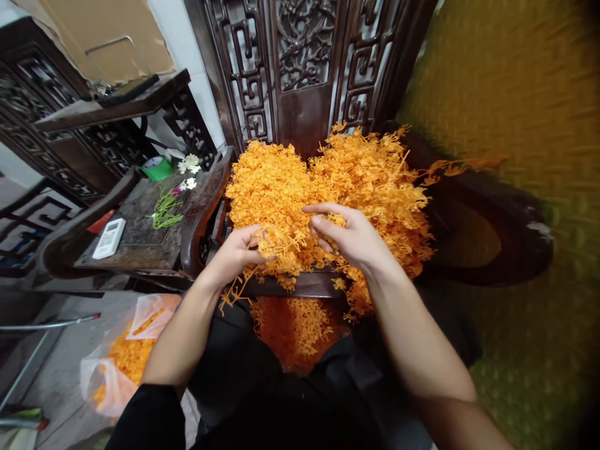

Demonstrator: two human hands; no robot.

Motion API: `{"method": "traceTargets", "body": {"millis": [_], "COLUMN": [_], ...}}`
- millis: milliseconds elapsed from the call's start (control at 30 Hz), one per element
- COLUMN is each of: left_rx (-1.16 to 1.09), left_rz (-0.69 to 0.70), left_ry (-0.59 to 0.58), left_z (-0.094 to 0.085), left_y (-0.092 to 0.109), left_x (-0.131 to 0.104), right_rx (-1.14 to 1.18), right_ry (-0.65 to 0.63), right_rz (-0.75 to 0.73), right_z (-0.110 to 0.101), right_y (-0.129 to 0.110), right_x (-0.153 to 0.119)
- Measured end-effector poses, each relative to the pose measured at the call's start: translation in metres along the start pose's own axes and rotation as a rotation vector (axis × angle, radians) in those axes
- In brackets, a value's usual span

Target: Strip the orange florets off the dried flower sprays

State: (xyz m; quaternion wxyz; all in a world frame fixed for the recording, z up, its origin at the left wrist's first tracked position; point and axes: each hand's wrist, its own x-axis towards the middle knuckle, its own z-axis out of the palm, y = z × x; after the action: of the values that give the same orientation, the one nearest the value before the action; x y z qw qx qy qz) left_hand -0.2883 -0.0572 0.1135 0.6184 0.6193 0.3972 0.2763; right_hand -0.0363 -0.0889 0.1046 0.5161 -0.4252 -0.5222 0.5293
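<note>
My left hand (244,245) pinches an orange sprig (284,240) near the seat's front edge (304,287); my right hand (345,231) curls alongside, its hold unclear to me. I'd pinch lightly, sparing the thin stems (235,289). The orange pile (272,181) spreads from that front edge to the back. I read no lettering.

Orange pile (272,181) rough, matt; chair back (305,111) glossy wood; bag (114,387) plastic.

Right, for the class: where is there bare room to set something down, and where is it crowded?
Bare wood shows on the dark surface between the white remote and green strands. Its far end is crowded by a green roll and white bits. Orange sprigs crowd the left hand and right hand.
</note>
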Motion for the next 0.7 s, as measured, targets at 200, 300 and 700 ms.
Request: {"method": "traceTargets", "body": {"millis": [200, 300, 700], "left_rx": [-0.030, -0.076, 0.123], "left_rz": [0.006, 0.038, 0.250], "left_ry": [0.028, 0.067, 0.411], "left_z": [0.003, 0.005, 0.013], "left_y": [0.002, 0.002, -0.008], "left_x": [-0.003, -0.002, 0.002], "right_rx": [-0.122, -0.022, -0.156], "right_ry": [0.048, 0.431, -0.064], "right_rz": [-0.008, -0.167, 0.150], "right_z": [0.003, -0.001, 0.043], "right_y": [0.010, 0.013, -0.005], "right_x": [0.010, 0.017, -0.008]}}
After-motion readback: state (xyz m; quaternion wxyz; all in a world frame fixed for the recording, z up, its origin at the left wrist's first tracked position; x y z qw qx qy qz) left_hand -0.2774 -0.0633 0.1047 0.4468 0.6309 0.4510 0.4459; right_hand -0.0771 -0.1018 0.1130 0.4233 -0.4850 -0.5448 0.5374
